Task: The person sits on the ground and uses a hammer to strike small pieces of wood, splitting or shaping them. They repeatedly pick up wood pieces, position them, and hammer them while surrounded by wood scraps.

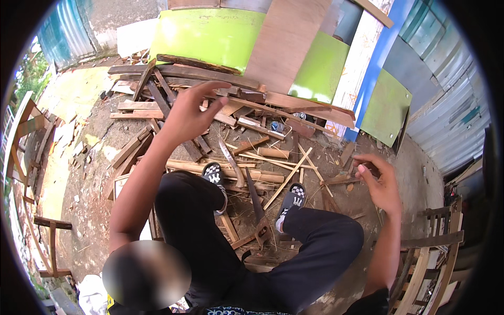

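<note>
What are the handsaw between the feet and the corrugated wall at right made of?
Handsaw: blade likely steel, thin, dark and dull; handle probably wood, brown and matte.
Corrugated wall: likely sheet metal, with ridges and greyish sheen; whether coated or bare is unclear.

Lettering [226,311] down low!

And there it is: pale blue capitals across the black shirt [252,312], cut by the bottom edge. Down at the feet, white letter-like marks on both checked sandals [213,176] (overlapping strokes, too small to read from here).
</note>
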The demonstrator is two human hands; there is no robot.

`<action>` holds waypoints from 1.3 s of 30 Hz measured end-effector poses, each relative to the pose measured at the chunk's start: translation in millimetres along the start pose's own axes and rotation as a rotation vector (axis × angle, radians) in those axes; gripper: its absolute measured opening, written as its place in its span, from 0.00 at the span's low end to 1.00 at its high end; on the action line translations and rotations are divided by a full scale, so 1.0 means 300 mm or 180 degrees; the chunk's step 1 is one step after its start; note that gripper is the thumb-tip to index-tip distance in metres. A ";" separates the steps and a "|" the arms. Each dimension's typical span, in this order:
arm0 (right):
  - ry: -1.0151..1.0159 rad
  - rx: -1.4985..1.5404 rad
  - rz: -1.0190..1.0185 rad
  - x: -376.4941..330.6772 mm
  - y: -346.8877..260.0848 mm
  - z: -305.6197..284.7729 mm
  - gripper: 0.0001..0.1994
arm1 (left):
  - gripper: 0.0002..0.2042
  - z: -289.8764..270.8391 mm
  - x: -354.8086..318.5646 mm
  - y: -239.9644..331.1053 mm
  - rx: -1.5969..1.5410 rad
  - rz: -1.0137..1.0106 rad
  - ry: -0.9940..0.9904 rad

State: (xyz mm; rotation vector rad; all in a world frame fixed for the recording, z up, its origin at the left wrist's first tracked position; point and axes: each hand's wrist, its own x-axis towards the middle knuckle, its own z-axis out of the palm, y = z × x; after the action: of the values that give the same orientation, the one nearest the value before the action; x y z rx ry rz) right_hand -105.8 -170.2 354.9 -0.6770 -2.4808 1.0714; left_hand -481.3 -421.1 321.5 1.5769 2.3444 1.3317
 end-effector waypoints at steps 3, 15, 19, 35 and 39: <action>-0.0142 0.0212 0.0225 0.205 0.148 0.060 0.11 | 0.16 0.176 0.137 -0.088 0.0352 0.0592 -0.0512; 0.0337 -0.0712 0.1038 0.983 1.323 0.570 0.14 | 0.24 0.942 0.227 -0.644 0.0208 -0.0149 -0.2355; 0.0495 -0.1558 0.0099 1.153 1.431 0.567 0.15 | 0.35 1.027 0.232 -0.686 0.0361 -0.0222 -0.2862; -0.0514 -0.3345 0.0180 1.399 1.576 0.609 0.18 | 0.28 1.032 0.340 -0.860 0.0473 -0.0339 -0.2772; -0.0476 -0.3077 0.0166 1.361 1.617 0.571 0.13 | 0.27 1.032 0.309 -0.848 0.0443 -0.0207 -0.2650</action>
State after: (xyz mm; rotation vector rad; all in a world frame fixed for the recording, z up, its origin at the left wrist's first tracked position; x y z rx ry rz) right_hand -387.6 246.9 -66.8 -0.9210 -3.0562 -0.1640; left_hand -580.1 -187.1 -1.9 1.6250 1.9344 0.3568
